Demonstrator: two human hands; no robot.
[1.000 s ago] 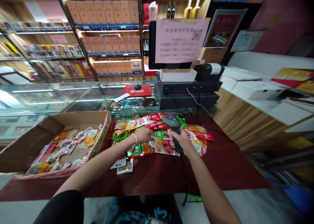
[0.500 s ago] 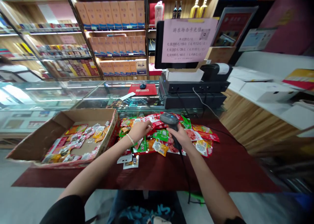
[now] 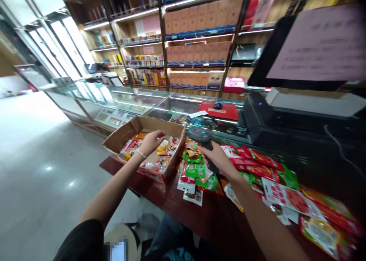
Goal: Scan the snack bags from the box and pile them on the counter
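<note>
My right hand (image 3: 215,156) is wrapped around the handle of a dark barcode scanner (image 3: 201,134), its head pointing left and a small blue light lit on top. The scanner is above a pile of colourful snack packets (image 3: 197,170). Over the cardboard box (image 3: 143,123) hovers my left hand (image 3: 153,142), fingers loosely bent and no packet visible in them. Inside that box lie small snack packets (image 3: 162,148), yellow, red and white. Part of the pile is hidden by my right forearm.
The box stands on the dark red table (image 3: 171,200), left of the pile. Behind is a glass counter (image 3: 160,101) with a red mat (image 3: 225,111) and a mouse (image 3: 217,105). A monitor (image 3: 263,59) bearing a pink paper stands at the right. Stocked shelves line the back wall.
My left hand has moved left from the packet pile to above the box. My right hand still holds the scanner. The view has turned left.
</note>
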